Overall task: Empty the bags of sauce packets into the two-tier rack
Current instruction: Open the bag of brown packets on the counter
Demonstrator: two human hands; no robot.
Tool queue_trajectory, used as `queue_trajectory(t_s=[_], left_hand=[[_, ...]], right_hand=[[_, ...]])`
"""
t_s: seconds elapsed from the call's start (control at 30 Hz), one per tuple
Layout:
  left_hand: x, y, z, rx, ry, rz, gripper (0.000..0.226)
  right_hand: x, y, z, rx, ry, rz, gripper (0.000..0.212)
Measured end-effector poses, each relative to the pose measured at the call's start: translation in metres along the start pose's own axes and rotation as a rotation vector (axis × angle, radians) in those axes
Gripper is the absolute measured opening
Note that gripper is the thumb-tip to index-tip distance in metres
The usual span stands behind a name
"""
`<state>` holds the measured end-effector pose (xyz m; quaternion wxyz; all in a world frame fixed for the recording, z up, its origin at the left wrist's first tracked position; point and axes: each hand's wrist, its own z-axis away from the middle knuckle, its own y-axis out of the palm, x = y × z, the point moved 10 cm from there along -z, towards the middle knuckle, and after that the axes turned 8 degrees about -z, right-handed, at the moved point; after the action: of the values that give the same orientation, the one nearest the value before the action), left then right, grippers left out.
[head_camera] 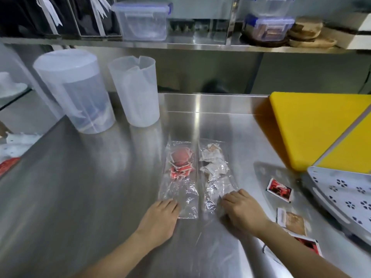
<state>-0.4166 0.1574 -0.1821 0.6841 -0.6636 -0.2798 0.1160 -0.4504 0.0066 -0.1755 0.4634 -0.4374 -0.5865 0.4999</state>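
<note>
Two bags, red (180, 167) and white (213, 163), mid-table (100, 177); left hand (160, 215) flat on red's mouth, right hand (241, 209) pinching white's; rack (341, 193) at right edge; lift by sealed end, pour over tier

- Two clear bags were counted on the steel counter (100, 177): one of red packets (180, 163), one of pale packets (213, 161).
- Three loose packets were noted at right: red (279, 190), brown (291, 220), red (307, 244).
- Two translucent jugs (76, 91) (135, 91) were recorded.
- Two lidded tubs (142, 21) (267, 27) were seen on the shelf.
- One yellow board (313, 127).
- One perforated white rack (345, 195).
- Two hands (160, 215) (245, 209).
</note>
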Motion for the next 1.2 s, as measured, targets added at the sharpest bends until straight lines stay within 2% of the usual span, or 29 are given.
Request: queue_trajectory(t_s=[0.13, 0.23, 0.27, 0.4, 0.47, 0.53, 0.6, 0.7, 0.8, 0.93, 1.03, 1.1, 1.2], left_hand=[[0.011, -0.009, -0.005, 0.124, -0.083, 0.157, 0.031], [0.016, -0.001, -0.013, 0.358, -0.150, 0.424, 0.038], [0.018, -0.003, -0.018, 0.376, -0.204, 0.511, 0.035], [0.024, -0.013, -0.039, 0.204, -0.500, 1.010, 0.032], [0.007, -0.006, -0.043, 0.264, -0.587, 1.300, 0.042], [-0.015, -0.003, -0.047, 0.327, -0.576, 1.438, 0.052], [-0.023, -0.001, -0.051, 0.310, -0.574, 1.458, 0.048], [-0.022, -0.002, -0.054, 0.267, -0.645, 1.575, 0.027], [-0.026, -0.006, -0.060, 0.254, -0.660, 1.727, 0.034], [-0.028, -0.026, -0.075, 0.192, -0.612, 1.696, 0.039], [-0.033, -0.040, -0.088, 0.158, -0.542, 1.719, 0.037], [-0.036, -0.045, -0.095, 0.138, -0.509, 1.709, 0.034], [-0.032, -0.041, -0.099, 0.106, -0.517, 1.539, 0.036]], right_hand=[[-0.001, -0.004, -0.005, 0.148, 0.121, -0.107, 0.029], [-0.006, -0.012, -0.010, 0.172, 0.342, -0.361, 0.021], [-0.007, -0.013, -0.010, 0.135, 0.413, -0.378, 0.026], [-0.004, -0.016, -0.019, -0.049, 0.554, -0.202, 0.058], [-0.004, -0.001, -0.021, 0.013, 0.643, -0.227, 0.073], [-0.003, 0.010, -0.022, 0.067, 0.679, -0.231, 0.076], [-0.001, 0.013, -0.024, 0.099, 0.675, -0.207, 0.072], [0.001, 0.012, -0.023, 0.128, 0.658, -0.193, 0.071], [-0.006, 0.010, -0.022, 0.082, 0.656, -0.279, 0.063], [-0.026, 0.003, -0.016, -0.035, 0.696, -0.744, 0.038], [-0.045, -0.013, -0.005, -0.200, 0.780, -1.119, 0.028], [-0.065, -0.017, 0.010, -0.340, 0.903, -1.307, 0.017], [-0.091, -0.005, 0.040, -0.466, 1.135, -1.524, 0.019]])
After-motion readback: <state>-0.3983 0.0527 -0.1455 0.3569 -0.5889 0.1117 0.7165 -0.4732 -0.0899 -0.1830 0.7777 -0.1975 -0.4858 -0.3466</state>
